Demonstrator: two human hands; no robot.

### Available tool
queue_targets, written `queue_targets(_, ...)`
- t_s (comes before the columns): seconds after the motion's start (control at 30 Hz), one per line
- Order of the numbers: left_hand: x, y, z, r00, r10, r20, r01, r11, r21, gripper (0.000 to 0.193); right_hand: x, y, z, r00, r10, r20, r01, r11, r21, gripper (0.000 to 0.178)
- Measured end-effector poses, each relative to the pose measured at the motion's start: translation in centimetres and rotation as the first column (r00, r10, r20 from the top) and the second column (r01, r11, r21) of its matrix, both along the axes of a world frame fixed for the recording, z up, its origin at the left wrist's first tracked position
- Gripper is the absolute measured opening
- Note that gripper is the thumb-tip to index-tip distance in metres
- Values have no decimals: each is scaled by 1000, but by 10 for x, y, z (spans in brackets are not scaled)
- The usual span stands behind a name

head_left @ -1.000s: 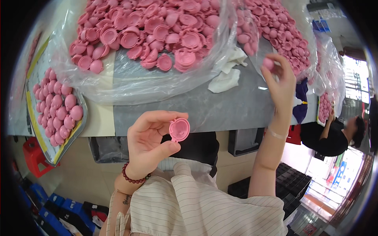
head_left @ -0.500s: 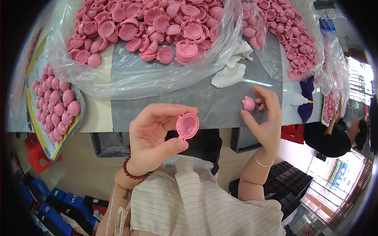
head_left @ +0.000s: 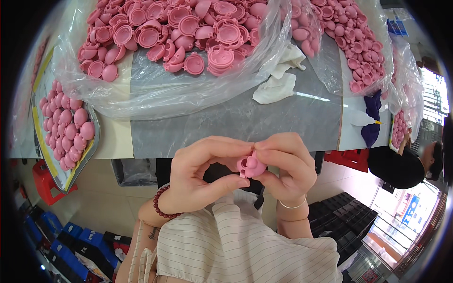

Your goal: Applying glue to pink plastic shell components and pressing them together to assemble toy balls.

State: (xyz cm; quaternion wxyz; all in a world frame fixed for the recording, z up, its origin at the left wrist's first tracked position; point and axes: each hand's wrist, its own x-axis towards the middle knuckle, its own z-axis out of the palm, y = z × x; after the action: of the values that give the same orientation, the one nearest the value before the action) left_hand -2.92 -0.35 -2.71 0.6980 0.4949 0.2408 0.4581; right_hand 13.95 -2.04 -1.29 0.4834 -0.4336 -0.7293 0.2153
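In front of my body, just off the table's near edge, my two hands meet over pink plastic parts. My left hand (head_left: 200,174) is closed, pinching a round pink half-shell (head_left: 242,166) between thumb and fingers; the shell is tilted and partly covered. My right hand (head_left: 290,167) is closed on a small rounded pink piece (head_left: 255,166) with a knob on it, held against the shell. Whether the two parts are joined cannot be told. Beyond my hands, loose pink half-shells (head_left: 188,26) are heaped on clear plastic sheeting (head_left: 137,106).
At left stands a tray (head_left: 71,181) of pink domed parts, above a red stool (head_left: 42,181). Smaller pink pieces (head_left: 358,47) lie at the far right. A white cloth (head_left: 274,89), a squeeze bottle (head_left: 361,119) and a purple cloth (head_left: 372,134) lie nearer. Another person (head_left: 401,167) sits at right.
My right hand has picked the small rounded piece off the table and brought it left to the half-shell. The left hand has moved slightly right and turned the shell.
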Motion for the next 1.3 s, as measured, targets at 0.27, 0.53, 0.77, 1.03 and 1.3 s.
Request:
queue_targets(0.27, 3, 1, -7, 999, -31, 30, 32, 999, -37, 37, 5, -2, -3, 999, 11, 31, -11, 1000, -1, 27)
queue_targets(0.53, 1, 3, -6, 997, -71, 27, 72, 997, -39, 37, 5, -6, -4, 998, -19, 53, 18, 1000, 20, 29)
queue_targets(0.77, 0, 1, -9, 998, -60, 23, 61, 998, -18, 39, 2, -5, -1, 999, -27, 36, 28, 999, -26, 28)
queue_targets(1.03, 2, 3, -13, 998, 0, 57, 0, 1000, -9, 52, -8, -15, 0, 987, -33, 154, 16, 994, 112, 23)
queue_targets(1.3, -4, 5, -10, 992, 126, 2, -126, 991, -55, 49, 25, -18, -12, 947, -317, 52, 293, 918, 266, 13)
